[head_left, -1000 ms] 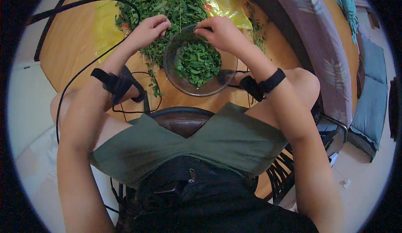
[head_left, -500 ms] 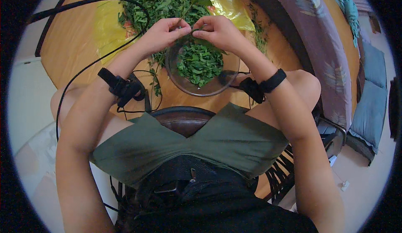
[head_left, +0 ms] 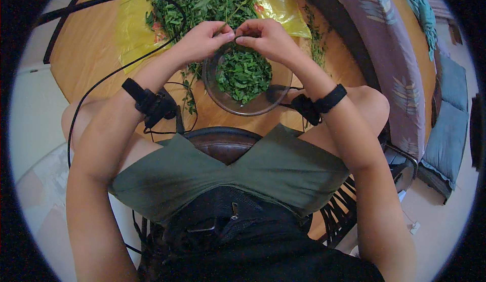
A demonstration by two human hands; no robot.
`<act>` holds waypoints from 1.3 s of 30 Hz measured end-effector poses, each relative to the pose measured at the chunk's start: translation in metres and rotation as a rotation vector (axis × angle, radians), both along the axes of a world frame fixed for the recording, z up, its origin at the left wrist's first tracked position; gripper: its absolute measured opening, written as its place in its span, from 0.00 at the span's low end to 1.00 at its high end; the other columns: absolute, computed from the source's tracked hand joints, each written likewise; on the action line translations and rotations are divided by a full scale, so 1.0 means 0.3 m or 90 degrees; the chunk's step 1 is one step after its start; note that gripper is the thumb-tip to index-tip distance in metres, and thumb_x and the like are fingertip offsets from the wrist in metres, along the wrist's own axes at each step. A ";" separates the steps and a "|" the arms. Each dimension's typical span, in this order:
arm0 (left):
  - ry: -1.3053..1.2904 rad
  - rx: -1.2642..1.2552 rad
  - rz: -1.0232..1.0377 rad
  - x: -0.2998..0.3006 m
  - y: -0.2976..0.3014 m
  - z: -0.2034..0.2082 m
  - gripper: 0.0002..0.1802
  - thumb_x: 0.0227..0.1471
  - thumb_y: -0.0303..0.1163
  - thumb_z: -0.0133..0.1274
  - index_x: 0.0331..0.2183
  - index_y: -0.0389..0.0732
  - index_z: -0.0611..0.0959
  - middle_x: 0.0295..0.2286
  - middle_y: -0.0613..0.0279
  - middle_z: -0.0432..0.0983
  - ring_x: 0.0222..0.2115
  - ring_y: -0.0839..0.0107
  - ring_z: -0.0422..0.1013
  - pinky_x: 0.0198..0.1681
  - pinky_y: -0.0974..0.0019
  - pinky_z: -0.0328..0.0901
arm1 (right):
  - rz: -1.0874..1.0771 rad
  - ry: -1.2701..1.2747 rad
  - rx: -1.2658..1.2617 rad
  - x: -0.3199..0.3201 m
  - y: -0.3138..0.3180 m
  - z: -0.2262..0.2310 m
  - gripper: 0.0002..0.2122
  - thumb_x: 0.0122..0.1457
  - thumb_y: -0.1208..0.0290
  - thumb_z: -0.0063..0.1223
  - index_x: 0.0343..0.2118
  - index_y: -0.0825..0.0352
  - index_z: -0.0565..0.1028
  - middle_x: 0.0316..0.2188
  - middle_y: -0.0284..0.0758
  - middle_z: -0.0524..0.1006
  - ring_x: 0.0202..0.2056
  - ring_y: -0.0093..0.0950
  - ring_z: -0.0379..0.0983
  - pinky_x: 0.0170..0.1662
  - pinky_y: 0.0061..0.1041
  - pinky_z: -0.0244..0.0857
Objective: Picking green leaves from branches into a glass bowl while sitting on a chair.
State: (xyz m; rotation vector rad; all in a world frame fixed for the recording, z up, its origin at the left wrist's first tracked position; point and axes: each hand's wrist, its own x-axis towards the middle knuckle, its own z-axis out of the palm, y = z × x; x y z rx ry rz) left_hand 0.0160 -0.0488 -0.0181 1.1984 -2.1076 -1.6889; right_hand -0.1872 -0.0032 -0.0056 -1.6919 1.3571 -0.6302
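Observation:
Over the far rim of a see-through bowl (head_left: pixel 246 111), my two hands meet with fingertips almost touching. My left hand (head_left: pixel 206 40) is closed in a pinch on a leafy green stem (head_left: pixel 234 14), whose leaves reach up and away to the right. My right hand (head_left: pixel 266 39) pinches the lower end of that stem beside the left fingertips; the exact grip is partly hidden. Picked green leaves (head_left: pixel 244 77) lie heaped inside the bowl. Behind my hands spreads a big pile of leafy stems (head_left: pixel 202 3) on a yellow plastic sheet (head_left: pixel 132 34).
A black cable (head_left: pixel 116 70) loops across the left side. Loose sprigs (head_left: pixel 188 99) lie left of the bowl, and more scraps (head_left: pixel 316 41) to the right on the wooden surface (head_left: pixel 83 44). A patterned purple cloth (head_left: pixel 390 44) hangs at right, near blue cushions (head_left: pixel 448 115).
The leafy stem has tipped lower, its leafy end now pointing further right. Both hands stay closed together over the bowl with hardly any shift.

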 end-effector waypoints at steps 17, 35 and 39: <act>0.004 -0.011 0.028 -0.013 0.015 0.025 0.14 0.54 0.40 0.50 0.33 0.38 0.78 0.18 0.71 0.66 0.20 0.79 0.61 0.24 0.70 0.57 | 0.010 -0.029 0.028 -0.002 0.005 0.010 0.09 0.52 0.72 0.59 0.36 0.68 0.77 0.27 0.27 0.77 0.29 0.15 0.69 0.36 0.17 0.64; 0.019 0.016 0.013 -0.001 -0.005 -0.016 0.14 0.57 0.43 0.48 0.36 0.43 0.77 0.22 0.75 0.66 0.22 0.83 0.61 0.23 0.77 0.57 | 0.008 0.008 0.097 -0.005 -0.012 -0.017 0.16 0.50 0.59 0.60 0.30 0.70 0.80 0.23 0.37 0.79 0.25 0.24 0.74 0.33 0.25 0.68; -0.005 -0.025 0.002 -0.014 0.001 -0.010 0.14 0.58 0.42 0.47 0.35 0.40 0.76 0.22 0.74 0.66 0.23 0.82 0.61 0.25 0.75 0.58 | 0.009 0.017 0.055 -0.012 -0.014 -0.032 0.13 0.51 0.62 0.60 0.30 0.69 0.79 0.19 0.27 0.75 0.22 0.14 0.65 0.26 0.18 0.60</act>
